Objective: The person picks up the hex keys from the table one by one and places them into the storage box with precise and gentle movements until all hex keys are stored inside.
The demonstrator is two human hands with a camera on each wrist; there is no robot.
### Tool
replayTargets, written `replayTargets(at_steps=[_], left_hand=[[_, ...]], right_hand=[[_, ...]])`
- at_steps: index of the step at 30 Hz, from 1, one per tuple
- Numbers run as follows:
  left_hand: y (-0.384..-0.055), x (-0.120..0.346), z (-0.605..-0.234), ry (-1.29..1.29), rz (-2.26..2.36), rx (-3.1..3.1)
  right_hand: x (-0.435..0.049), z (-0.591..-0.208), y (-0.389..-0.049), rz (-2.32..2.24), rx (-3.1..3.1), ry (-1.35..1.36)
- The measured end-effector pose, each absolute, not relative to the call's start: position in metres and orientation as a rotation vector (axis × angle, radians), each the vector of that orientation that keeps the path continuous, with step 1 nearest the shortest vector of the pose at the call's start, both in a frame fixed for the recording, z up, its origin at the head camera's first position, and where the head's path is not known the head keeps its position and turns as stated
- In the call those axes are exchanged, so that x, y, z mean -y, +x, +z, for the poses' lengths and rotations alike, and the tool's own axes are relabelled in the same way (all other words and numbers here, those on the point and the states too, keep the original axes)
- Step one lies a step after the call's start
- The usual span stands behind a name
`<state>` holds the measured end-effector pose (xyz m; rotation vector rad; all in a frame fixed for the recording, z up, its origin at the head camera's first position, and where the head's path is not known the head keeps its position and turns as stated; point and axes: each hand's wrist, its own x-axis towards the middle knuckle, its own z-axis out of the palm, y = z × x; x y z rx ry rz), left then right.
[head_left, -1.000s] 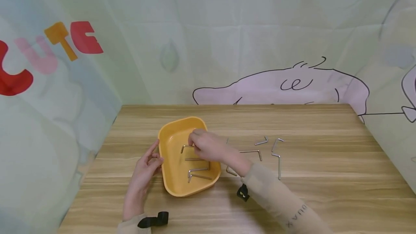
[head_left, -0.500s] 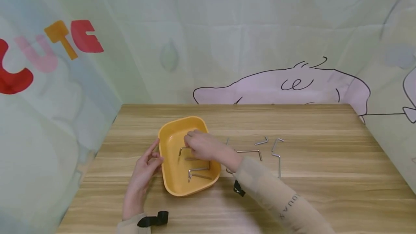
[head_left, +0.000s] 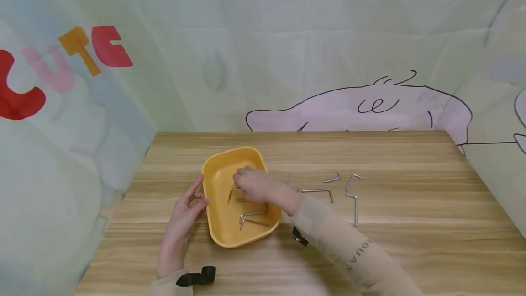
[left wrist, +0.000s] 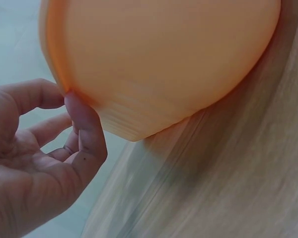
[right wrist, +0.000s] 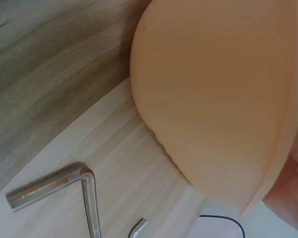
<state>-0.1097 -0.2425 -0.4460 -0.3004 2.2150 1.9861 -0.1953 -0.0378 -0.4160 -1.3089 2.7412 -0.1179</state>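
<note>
In the head view, a yellow plastic tray [head_left: 222, 236] sits on the table. My left hand [head_left: 185, 216] rests its index finger and thumb against the tray's left rim; the left wrist view shows these fingertips at the rim. My right hand [head_left: 256, 186] reaches over the right rim, fingers curled, and holds an L-shaped hex key [head_left: 231, 192] whose bent end sticks out to the left. Its fingertips are hidden. Below lie more hex keys [head_left: 255, 221] on the tray floor, one partly covered by the right hand. In the right wrist view, the tray wall hides most of the hand.
On the wooden table [head_left: 411, 186], right of the tray, lie several loose hex keys [head_left: 316, 191] of differing sizes, including a short one [head_left: 333, 179] farther back. A printed cloth backdrop [head_left: 279, 58] stands behind the table's back edge.
My right hand has shifted slightly left and down inside the tray, and the hex key it holds sits lower. My left hand and the tray stay in place.
</note>
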Motion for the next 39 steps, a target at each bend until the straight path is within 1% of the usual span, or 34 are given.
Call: replayTargets(at_steps=[11,30,39], left_hand=[[-0.1105,0.2413,-0.4462,-0.314,1.989,-2.219],[-0.1106,0.24,-0.4446,-0.348,1.955,-2.233],[-0.11,0.2411,-0.4445,-0.32,1.971,-2.232]], right_hand=[[0.0414,-0.4221,-0.1979,-0.003,-2.721,-1.299],[0.0427,-0.4213,-0.1972,-0.014,-2.701,-1.298],[0.0386,-0.4161,-0.1954,-0.06,-2.711,-1.301]])
